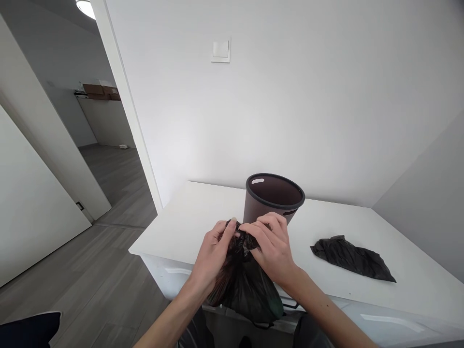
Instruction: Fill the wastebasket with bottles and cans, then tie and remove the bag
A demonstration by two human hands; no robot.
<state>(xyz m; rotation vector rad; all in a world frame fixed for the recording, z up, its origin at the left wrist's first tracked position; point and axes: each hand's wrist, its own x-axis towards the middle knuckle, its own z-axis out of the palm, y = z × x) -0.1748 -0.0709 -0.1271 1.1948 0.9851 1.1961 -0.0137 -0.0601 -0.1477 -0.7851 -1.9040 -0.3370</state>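
A filled black garbage bag (250, 290) hangs in front of the white cabinet top, its gathered neck pinched between both hands. My left hand (215, 249) grips the neck from the left, thumb pressed against the twisted plastic. From the right, my right hand (271, 244) pinches the same gathered plastic with bent fingers. Just behind the hands, a brown trash can (253, 205) with a dark rim and cut-out handles stands upright. On the right part of the cabinet lies a flattened, folded black bag (353, 257), apart from both hands.
The white cabinet top (174, 217) runs along a white wall with a light switch (221, 50). Drawer fronts face my legs below. At left, a doorway leads to a room with cardboard boxes (99, 92). A dark blue object (31, 331) shows at lower left.
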